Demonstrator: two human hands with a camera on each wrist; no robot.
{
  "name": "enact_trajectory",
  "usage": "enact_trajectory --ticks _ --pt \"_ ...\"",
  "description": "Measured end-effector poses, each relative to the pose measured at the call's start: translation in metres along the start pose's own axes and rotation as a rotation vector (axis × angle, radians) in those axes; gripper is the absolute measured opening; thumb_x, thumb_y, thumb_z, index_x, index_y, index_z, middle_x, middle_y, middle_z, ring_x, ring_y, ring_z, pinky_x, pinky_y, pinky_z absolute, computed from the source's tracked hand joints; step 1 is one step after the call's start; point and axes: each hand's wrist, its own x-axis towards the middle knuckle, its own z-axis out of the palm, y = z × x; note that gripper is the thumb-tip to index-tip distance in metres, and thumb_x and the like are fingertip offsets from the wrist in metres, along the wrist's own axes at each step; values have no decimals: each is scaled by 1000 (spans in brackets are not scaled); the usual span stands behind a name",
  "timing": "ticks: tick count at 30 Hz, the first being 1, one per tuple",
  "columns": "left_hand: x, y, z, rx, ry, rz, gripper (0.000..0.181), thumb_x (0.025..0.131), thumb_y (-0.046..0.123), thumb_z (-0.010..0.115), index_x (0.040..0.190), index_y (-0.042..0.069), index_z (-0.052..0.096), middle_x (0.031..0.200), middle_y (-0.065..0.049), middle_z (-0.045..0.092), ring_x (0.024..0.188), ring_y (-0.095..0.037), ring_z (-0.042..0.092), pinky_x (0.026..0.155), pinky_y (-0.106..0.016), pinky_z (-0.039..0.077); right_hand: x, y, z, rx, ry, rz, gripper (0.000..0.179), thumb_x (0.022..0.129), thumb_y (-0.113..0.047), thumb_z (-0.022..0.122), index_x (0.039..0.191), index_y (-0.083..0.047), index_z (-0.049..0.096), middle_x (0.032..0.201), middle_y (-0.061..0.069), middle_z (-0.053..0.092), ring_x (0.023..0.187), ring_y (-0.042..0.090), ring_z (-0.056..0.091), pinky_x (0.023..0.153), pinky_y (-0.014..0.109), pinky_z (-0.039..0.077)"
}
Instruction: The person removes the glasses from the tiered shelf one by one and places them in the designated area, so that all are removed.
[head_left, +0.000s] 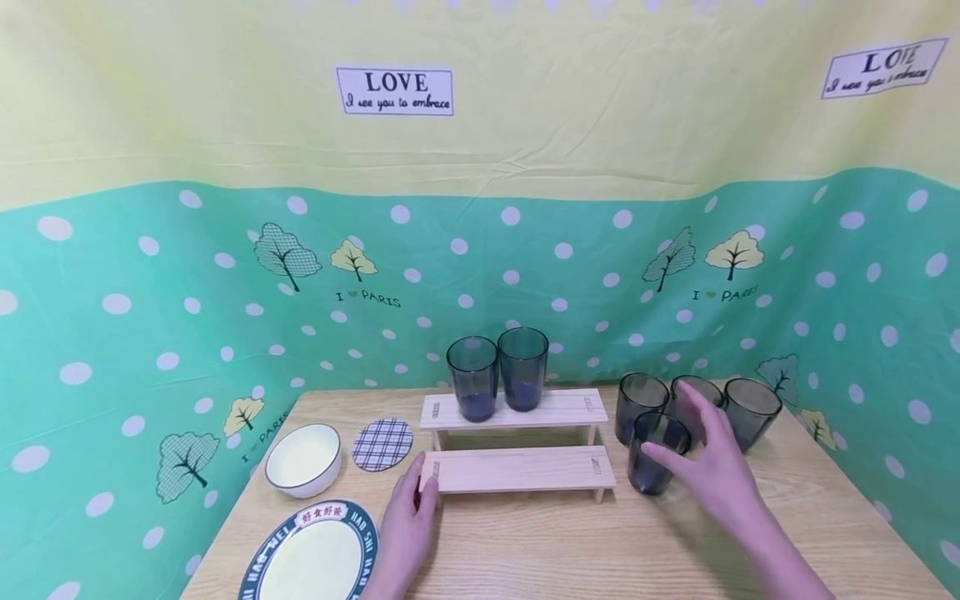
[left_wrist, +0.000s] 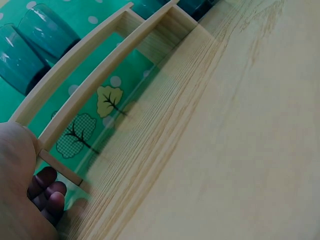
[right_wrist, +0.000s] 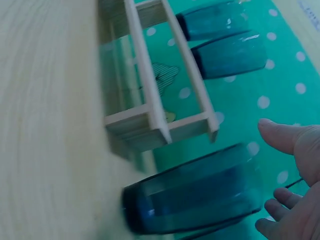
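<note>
My left hand point(head_left: 406, 523) is at the left end of a two-step wooden rack point(head_left: 517, 471), thumb at its front corner; in the left wrist view its fingers point(left_wrist: 56, 202) curl in beside the end leg. Two dark blue glasses point(head_left: 474, 383) stand upright on the upper step. My right hand point(head_left: 716, 475) hovers at the nearest glass point(head_left: 649, 471) of a group on the right, thumb and fingers spread wide. That glass stands in front of the rest, and the right wrist view shows the thumb point(right_wrist: 282, 137) apart from its rim.
Behind the nearest glass stand three more tinted glasses point(head_left: 752, 410). A white bowl point(head_left: 306, 462), a checked round coaster point(head_left: 383, 444) and a green-rimmed plate point(head_left: 365, 533) lie on the left of the wooden table point(head_left: 540, 550). A dotted green cloth point(head_left: 525, 275) hangs around the back and sides.
</note>
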Motion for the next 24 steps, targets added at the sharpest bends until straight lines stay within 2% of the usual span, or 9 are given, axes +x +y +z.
enact_trajectory --ticks 5,13,19,24 --pt "0 0 0 0 5 6 60 119 38 50 171 7 40 158 -26 55 149 -46 51 121 -65 44 2 -22 -4 32 14 -67 117 91 -36 94 179 -25 18 168 27 35 154 54 36 120 79 33" --pt "0 -1 0 -2 -1 -5 61 120 39 50 171 8 40 158 -25 55 149 -46 51 121 -64 45 11 -58 3 87 -25 -139 111 94 -29 93 178 -29 21 167 22 38 157 47 37 126 60 35" --pt "0 -2 0 -7 -2 -2 61 119 38 51 171 7 40 158 -26 55 148 -46 52 121 -64 44 18 -79 16 115 -53 -165 107 95 -28 92 177 -31 23 168 20 38 157 46 37 126 66 36" --pt "0 -2 1 -11 -2 -4 61 119 39 50 171 7 40 157 -25 55 148 -46 52 121 -64 45 27 -92 30 156 -87 -195 102 96 -29 91 176 -32 28 167 16 38 158 41 37 129 62 35"
